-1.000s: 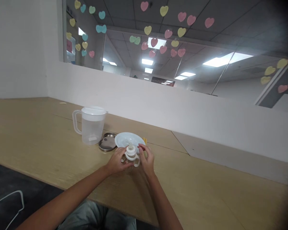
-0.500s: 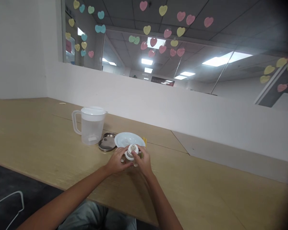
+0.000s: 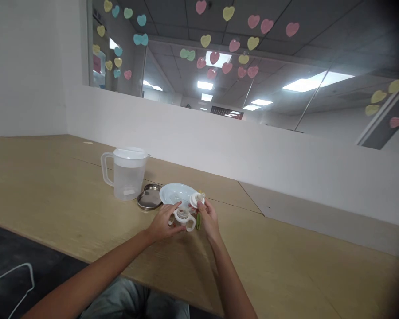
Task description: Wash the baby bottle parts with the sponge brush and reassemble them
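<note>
My left hand (image 3: 164,222) is wrapped round the side of a baby bottle (image 3: 182,215) with white handles, its mouth open at the top. To the right and slightly higher, my right hand (image 3: 209,218) grips the bottle's white cap (image 3: 197,200), which carries a clear nipple and is tilted to the right, apart from the bottle. Just behind both hands lies a pale blue oval plate (image 3: 169,191) with something clear on it. A green item (image 3: 198,220) shows between the bottle and my right hand, partly hidden.
A clear lidded pitcher (image 3: 129,177) stands at the back left. Next to it a round metal lid or tray (image 3: 149,197) lies on the wooden table (image 3: 69,195). A white wall (image 3: 193,141) with a window borders the table's far side.
My right hand has lifted the nipple cap off the bottle and moved it to the right. The bottle's mouth now shows. My left hand has stayed on the bottle.
</note>
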Demonstrator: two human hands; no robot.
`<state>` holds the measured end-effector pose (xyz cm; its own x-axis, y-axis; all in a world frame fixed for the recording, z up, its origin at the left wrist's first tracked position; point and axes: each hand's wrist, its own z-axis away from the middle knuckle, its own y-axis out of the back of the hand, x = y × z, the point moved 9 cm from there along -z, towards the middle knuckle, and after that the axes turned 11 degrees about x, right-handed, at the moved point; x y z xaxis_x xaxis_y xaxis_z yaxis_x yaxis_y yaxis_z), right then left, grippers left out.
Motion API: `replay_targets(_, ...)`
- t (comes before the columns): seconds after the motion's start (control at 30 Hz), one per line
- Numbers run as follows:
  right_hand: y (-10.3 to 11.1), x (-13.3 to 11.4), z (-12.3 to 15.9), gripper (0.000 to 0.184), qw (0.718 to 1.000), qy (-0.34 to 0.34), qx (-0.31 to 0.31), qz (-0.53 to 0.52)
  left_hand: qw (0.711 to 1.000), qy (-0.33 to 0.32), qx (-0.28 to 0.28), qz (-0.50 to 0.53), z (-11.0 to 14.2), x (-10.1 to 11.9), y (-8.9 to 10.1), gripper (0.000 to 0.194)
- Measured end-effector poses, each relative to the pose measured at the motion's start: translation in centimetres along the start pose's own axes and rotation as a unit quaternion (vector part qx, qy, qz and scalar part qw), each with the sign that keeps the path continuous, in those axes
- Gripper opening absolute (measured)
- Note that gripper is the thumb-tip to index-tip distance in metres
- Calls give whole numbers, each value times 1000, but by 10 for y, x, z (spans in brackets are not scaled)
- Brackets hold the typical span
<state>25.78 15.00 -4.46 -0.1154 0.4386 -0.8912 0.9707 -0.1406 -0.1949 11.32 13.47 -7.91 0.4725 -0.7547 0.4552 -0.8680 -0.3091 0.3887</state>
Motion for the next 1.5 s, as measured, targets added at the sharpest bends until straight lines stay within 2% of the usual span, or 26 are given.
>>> replay_targets(0.37,14,-22,-3,50,987,-4,24,-157,1000,4,-5,-5,0,-2,-1,77)
replay_targets(0.53,15,-20,-6,50,986,-3,27,-166,1000,5,-2,-1,0,-2,-1,77)
replay_targets(0.8,29,-14,-13,44,974,-10,73,-215,1000,7,-6,2,0,-2,-2,78)
replay_targets(1.03,27,9,-14,42,979,-23,106,-173,1000,3,0,0,0,-1,-1,78)
replay_targets(1.27,25,27,-14,44,988,-7,116,-102,1000,-6,10,-1,1,-2,-1,77)
replay_targets(1.4,26,24,-12,50,990,33,132,-24,1000,0,4,-1,1,-3,-2,76)
replay_targets(1.5,17,19,-6,50,992,59,104,34,1000,-1,5,0,1,-2,-2,76)
